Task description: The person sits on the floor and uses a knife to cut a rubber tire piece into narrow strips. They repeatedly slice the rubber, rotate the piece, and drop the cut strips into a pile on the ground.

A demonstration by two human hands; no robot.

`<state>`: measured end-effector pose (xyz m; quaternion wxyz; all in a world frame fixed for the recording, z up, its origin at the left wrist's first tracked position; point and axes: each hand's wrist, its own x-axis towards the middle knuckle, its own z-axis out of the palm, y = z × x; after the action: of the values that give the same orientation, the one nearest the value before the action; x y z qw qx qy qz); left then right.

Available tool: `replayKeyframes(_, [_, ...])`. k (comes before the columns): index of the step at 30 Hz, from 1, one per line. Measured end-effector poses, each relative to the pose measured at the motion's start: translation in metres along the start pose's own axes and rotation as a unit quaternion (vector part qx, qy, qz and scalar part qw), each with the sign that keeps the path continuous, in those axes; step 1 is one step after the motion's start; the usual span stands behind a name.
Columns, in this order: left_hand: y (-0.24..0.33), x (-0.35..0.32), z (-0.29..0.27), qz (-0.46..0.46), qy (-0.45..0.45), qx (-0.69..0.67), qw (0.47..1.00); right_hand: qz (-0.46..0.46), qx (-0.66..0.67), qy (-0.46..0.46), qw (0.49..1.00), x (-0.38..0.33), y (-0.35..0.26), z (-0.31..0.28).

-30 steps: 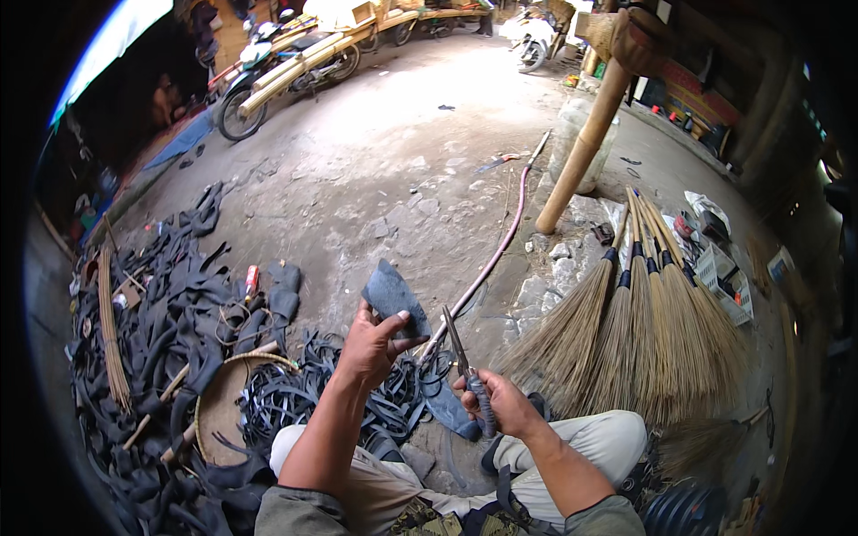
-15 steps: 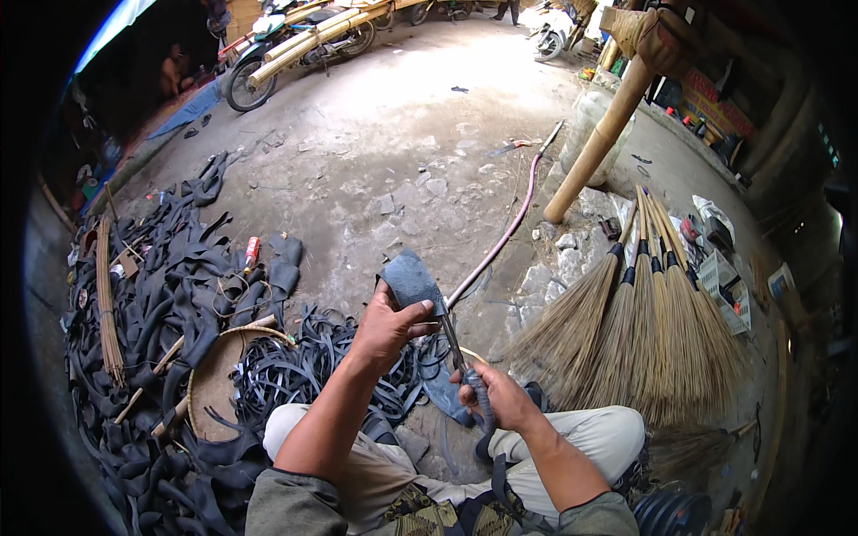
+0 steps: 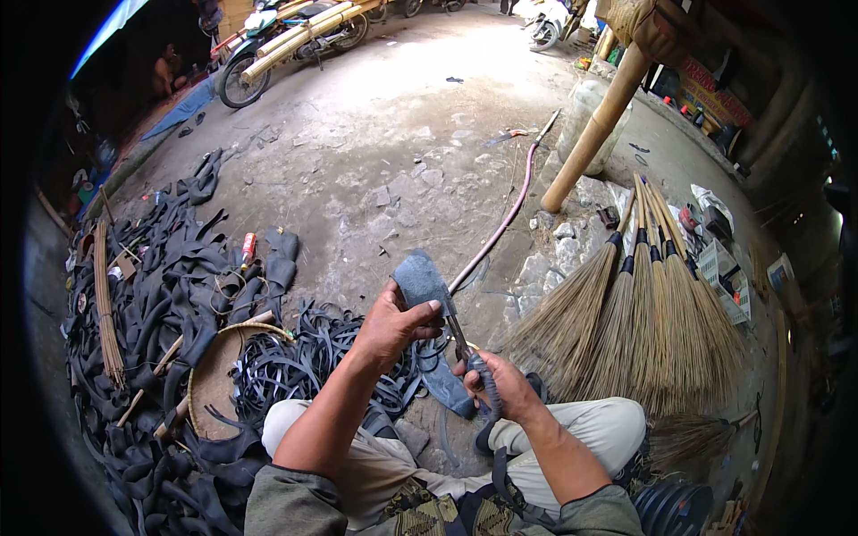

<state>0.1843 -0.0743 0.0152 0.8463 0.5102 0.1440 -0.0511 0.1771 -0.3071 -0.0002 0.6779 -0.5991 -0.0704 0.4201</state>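
My left hand (image 3: 393, 323) pinches a dark grey piece of rubber sheet (image 3: 420, 275) between thumb and fingers, holding it up before me. In my right hand (image 3: 511, 389) is a pair of scissors (image 3: 458, 338), its handle wrapped in grey strip. The blades point up and away, and their tips meet the lower right edge of the rubber; how far apart the blades stand is hard to see. Below my hands, a heap of thin black rubber strips (image 3: 308, 357) lies on the ground, with another grey rubber piece (image 3: 447, 386) beside it.
Left of me spreads a large pile of black rubber scraps (image 3: 170, 295), with a stick bundle (image 3: 105, 304) and a red bottle (image 3: 248, 248) on it. Several brooms (image 3: 639, 313) fan out at right near a bamboo post (image 3: 599, 129). A pink hose-like length (image 3: 518, 201) lies ahead; motorbikes (image 3: 295, 45) stand beyond.
Both hands, with the rubber piece and the scissors, sit slightly farther right in view. The scene has shifted a little with my head. Each hand keeps its hold.
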Motion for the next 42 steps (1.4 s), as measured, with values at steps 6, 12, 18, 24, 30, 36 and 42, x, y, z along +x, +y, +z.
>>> replayKeyframes(6, [0.000,0.001,-0.003,0.008,-0.014,-0.020,1.000,0.044,0.035,0.011,0.998,-0.002,-0.006,0.000])
replayKeyframes(12, [-0.006,-0.002,0.001,0.005,-0.045,0.006,0.999,-0.101,-0.178,0.073,0.976,0.006,0.000,0.007])
replayKeyframes(18, [-0.001,-0.003,0.003,-0.014,-0.011,-0.021,1.000,-0.061,-0.177,0.070,0.980,-0.005,-0.002,0.006])
replayKeyframes(24, [-0.004,-0.007,0.009,0.007,-0.035,0.011,0.999,-0.101,-0.243,0.128,0.956,0.002,-0.007,0.017])
replayKeyframes(30, [-0.013,-0.007,0.016,-0.006,-0.046,-0.017,0.999,-0.111,-0.192,0.101,0.970,-0.012,-0.016,0.013])
replayKeyframes(36, [-0.005,-0.003,0.013,0.027,-0.044,-0.061,0.997,-0.123,-0.157,0.092,0.976,-0.005,-0.004,0.014])
replayKeyframes(42, [-0.020,-0.008,0.020,0.031,-0.070,-0.002,0.997,-0.099,-0.248,0.161,0.950,0.002,-0.004,0.011])
